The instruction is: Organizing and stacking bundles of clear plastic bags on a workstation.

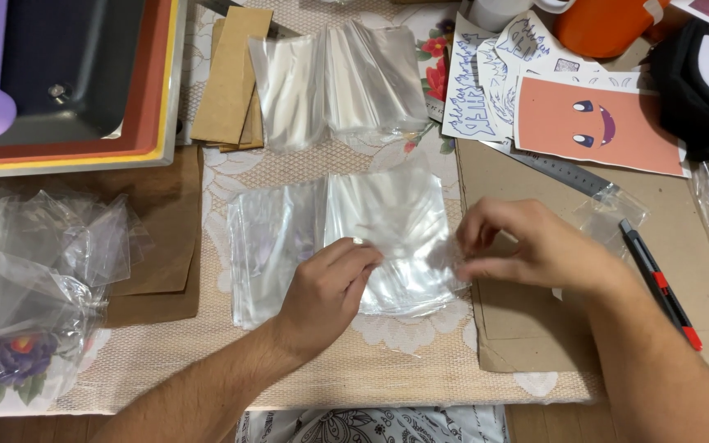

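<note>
A clear plastic sleeve (387, 221) lies on top of a stack of similar clear sleeves (268, 246) in the middle of the table. My left hand (326, 295) presses its fingertips down on the sleeve's lower middle. My right hand (527, 246) pinches the sleeve's right edge between thumb and fingers. A second pile of clear sleeves (338, 82) sits farther back, beside some brown card pieces (231, 78).
Crumpled clear bags (34, 262) lie at the left. A brown cardboard sheet (699, 271) at the right holds a red and black utility knife (658, 283) and a metal ruler (564, 172). Printed cards, one salmon coloured (592, 123), lie behind. Stacked trays (75, 90) sit at the back left.
</note>
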